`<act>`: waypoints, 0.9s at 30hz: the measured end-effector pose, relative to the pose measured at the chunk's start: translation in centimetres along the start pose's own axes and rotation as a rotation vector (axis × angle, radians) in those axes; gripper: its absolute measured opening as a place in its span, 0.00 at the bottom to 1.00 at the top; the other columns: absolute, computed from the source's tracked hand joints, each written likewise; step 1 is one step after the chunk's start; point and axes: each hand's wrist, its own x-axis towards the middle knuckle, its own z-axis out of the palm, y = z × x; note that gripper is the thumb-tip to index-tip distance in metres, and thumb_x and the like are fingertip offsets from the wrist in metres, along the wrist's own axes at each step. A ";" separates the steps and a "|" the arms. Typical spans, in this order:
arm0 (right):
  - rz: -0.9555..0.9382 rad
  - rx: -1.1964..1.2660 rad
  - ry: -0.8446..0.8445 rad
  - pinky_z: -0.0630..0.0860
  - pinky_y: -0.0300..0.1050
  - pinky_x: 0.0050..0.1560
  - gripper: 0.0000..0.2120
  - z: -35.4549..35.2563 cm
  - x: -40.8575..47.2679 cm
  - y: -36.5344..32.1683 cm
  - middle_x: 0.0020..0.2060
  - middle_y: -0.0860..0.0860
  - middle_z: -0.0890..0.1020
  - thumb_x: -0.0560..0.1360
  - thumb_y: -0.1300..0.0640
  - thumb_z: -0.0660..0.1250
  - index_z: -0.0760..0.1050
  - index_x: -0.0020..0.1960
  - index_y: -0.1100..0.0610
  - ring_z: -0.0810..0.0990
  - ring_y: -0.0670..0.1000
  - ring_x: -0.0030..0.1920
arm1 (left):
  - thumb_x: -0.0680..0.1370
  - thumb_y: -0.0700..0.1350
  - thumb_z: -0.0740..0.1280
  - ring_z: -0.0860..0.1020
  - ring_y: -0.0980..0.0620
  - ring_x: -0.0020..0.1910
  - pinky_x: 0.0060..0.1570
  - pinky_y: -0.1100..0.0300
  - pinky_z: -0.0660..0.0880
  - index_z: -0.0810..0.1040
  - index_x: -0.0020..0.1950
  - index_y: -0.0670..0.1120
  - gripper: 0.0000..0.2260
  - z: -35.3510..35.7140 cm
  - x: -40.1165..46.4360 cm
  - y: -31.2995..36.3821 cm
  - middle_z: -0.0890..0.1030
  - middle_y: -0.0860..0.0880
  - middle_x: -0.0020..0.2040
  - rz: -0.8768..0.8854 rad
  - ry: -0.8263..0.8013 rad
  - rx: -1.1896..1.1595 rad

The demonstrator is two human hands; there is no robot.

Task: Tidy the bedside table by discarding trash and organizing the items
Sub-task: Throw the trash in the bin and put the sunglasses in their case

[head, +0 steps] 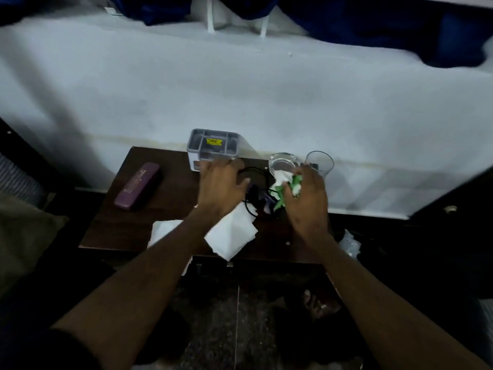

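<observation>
A small dark wooden bedside table [128,225] stands against a white wall. My right hand [306,201] is shut on a crumpled white and green wrapper [282,182], just in front of two clear glasses [282,161] [320,161]. My left hand [221,185] hovers with fingers spread over a black cable [250,204], in front of a clear compartment organizer [213,145]. White tissues [232,233] lie on the table under my left forearm. At the table's left lies a purple case [138,189].
A crumpled white bag [350,244] sits low to the right of the table. The white wall [240,97] rises right behind the table. Dark furniture [453,198] stands at right, bedding [21,231] at left. My foot in a sandal [317,305] is on the dark floor below.
</observation>
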 end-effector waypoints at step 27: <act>-0.061 -0.398 -0.445 0.78 0.55 0.46 0.16 -0.1 0.0 8.2 0.65 0.58 0.73 0.80 0.57 0.65 0.73 0.67 0.57 0.74 0.61 0.65 | 0.73 0.40 0.72 0.82 0.49 0.49 0.52 0.52 0.58 0.85 0.39 0.50 0.05 11.1 4.5 9.8 0.85 0.51 0.40 -0.003 -0.153 -0.076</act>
